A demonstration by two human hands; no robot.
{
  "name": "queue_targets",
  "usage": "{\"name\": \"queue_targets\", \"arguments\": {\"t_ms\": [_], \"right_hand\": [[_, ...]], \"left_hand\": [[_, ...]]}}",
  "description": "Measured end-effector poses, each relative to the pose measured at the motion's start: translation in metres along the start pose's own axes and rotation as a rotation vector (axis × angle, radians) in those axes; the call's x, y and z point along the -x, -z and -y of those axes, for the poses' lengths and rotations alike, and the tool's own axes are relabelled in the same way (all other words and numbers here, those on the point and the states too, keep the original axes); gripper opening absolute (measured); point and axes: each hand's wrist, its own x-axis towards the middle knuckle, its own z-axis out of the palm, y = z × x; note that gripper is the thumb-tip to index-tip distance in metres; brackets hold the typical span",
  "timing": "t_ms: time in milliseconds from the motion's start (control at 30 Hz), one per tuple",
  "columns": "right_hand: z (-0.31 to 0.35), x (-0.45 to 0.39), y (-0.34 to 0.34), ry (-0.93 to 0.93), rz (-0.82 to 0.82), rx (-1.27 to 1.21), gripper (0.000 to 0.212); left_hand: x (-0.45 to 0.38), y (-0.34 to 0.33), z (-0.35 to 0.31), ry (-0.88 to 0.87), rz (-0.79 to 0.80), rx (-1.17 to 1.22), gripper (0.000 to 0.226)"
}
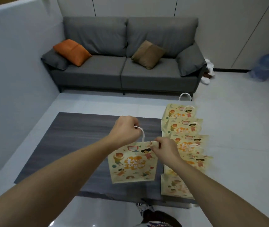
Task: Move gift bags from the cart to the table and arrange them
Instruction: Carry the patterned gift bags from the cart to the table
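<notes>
Hands together over dark wood-grain table (pixel 75 145): left hand (pixel 125 130) fisted round white cord handle, right hand (pixel 166 149) pinching top edge of cream cartoon-printed paper gift bag (pixel 130 166), probably steadying it upright. Just right of right hand, row of matching bags (pixel 185 128). Beyond, grey fabric sofa (pixel 124 63).

Cartoon-printed cream gift bag (pixel 131 163) upright over dark table (pixel 75 141), beside overlapping row of bags (pixel 186 145).

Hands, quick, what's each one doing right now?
Left hand: closed, gripping the white cord handle of the cream cartoon-printed paper gift bag.
Right hand: closed, pinching that bag's top edge.
</notes>
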Motion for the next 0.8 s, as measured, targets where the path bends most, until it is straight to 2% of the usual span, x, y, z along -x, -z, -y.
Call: {"name": "queue_targets", "arguments": {"t_ms": [333, 467, 533, 800], "right_hand": [[-0.045, -0.184, -0.004, -0.096, 0.109, -0.009, 0.008], [-0.059, -0.249, -0.006, -0.126, 0.107, 0.01, 0.009], [-0.068, -0.28, -0.009, -0.14, 0.096, 0.016, 0.004], [-0.1, -0.369, -0.024, -0.177, 0.034, 0.112, 0.023]], "left_hand": [[-0.181, -0.039, 0.016, 0.053, 0.212, -0.074, 0.02], [-0.246, -0.056, 0.026, 0.09, 0.212, -0.068, 0.017], [-0.278, -0.063, 0.028, 0.102, 0.214, -0.057, 0.017], [-0.373, -0.101, 0.041, 0.115, 0.185, -0.023, 0.017]]}}
